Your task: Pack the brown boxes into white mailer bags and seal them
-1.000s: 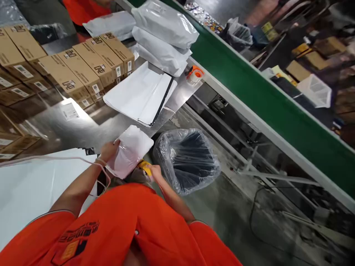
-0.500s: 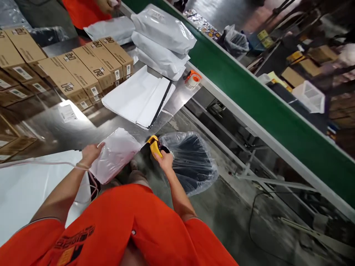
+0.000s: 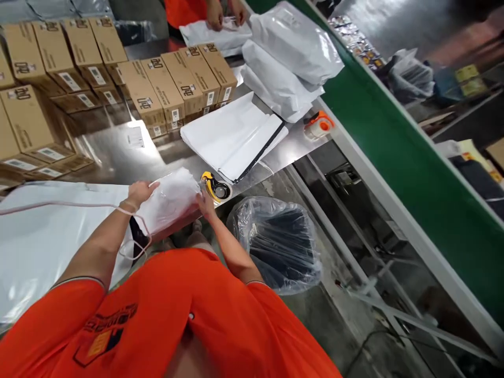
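Currently, we face the metal desk [image 3: 114,149], flat white bags [image 3: 224,134] lying toward its right corner. At the near edge is our white parcel [image 3: 175,191]: our left grip [image 3: 142,193] pinches its left side, our right grip [image 3: 205,203] meets its right end, closure unclear, beside a yellow tape dispenser [image 3: 214,186].

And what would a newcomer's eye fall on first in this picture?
Probably the orange shirt across the bottom and the green belt slanting down the right. Next, perhaps, the cartons at upper left. Left of centre, the left hand grips a white packet, the right hand at its other edge, beside a yellow dispenser.
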`<state>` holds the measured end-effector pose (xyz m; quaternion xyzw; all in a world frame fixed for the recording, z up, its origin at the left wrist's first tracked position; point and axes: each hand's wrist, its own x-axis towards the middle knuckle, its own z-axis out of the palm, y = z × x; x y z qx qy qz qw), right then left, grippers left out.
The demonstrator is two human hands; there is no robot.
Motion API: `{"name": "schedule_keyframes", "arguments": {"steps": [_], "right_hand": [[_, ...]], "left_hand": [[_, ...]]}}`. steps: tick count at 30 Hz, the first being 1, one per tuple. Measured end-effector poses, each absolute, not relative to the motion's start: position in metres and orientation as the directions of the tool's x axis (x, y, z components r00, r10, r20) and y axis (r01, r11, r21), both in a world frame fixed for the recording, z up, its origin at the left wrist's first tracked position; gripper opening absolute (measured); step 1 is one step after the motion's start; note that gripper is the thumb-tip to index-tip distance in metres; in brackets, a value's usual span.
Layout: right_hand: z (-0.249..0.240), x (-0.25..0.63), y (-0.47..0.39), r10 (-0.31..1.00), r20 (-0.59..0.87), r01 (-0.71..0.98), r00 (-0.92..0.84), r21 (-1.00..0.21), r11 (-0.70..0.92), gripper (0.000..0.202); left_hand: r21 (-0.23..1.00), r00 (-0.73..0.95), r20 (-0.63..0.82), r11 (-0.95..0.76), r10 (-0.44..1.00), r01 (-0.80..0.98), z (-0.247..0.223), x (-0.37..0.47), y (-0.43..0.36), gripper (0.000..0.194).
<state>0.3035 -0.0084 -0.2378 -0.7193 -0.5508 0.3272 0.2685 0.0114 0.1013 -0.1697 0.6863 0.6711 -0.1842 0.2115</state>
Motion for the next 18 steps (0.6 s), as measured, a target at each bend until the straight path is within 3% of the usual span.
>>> {"name": "schedule_keyframes", "arguments": {"steps": [2,4,7,11,13,16,18], "right_hand": [[-0.232,0.296,-0.008,0.967,-0.23,0.602,0.112,-0.759,-0.25,0.046],[-0.222,0.294,-0.016,0.975,-0.187,0.646,0.121,-0.731,-0.22,0.047],[-0.207,0.28,-0.042,0.976,-0.151,0.723,0.157,-0.656,-0.217,0.032],[-0.196,0.234,-0.075,0.893,-0.405,0.758,-0.197,-0.64,-0.123,0.012],[-0.191,0.221,-0.081,0.834,-0.455,0.767,-0.312,-0.638,-0.061,0.008],[-0.18,0.236,-0.075,0.858,-0.443,0.823,-0.259,-0.567,-0.045,0.025],[-0.175,0.258,-0.057,0.94,-0.318,0.858,-0.126,-0.511,-0.058,0.035]], "left_hand": [[0.064,0.027,-0.536,0.009,0.844,0.998,-0.172,0.009,0.101,0.071],[0.09,0.018,-0.534,0.036,0.845,0.995,-0.174,0.007,0.102,0.072],[0.144,0.028,-0.544,0.06,0.839,0.988,-0.175,0.006,0.104,0.072],[0.222,0.086,-0.557,0.048,0.826,0.974,-0.171,0.01,0.105,0.067],[0.335,0.098,-0.462,0.071,0.881,0.94,-0.165,0.006,0.102,0.063],[0.582,-0.121,-0.205,0.22,0.971,0.783,-0.154,-0.015,0.083,0.057],[0.714,-0.344,-0.164,0.352,0.925,0.605,-0.149,-0.032,0.054,0.052]]}}
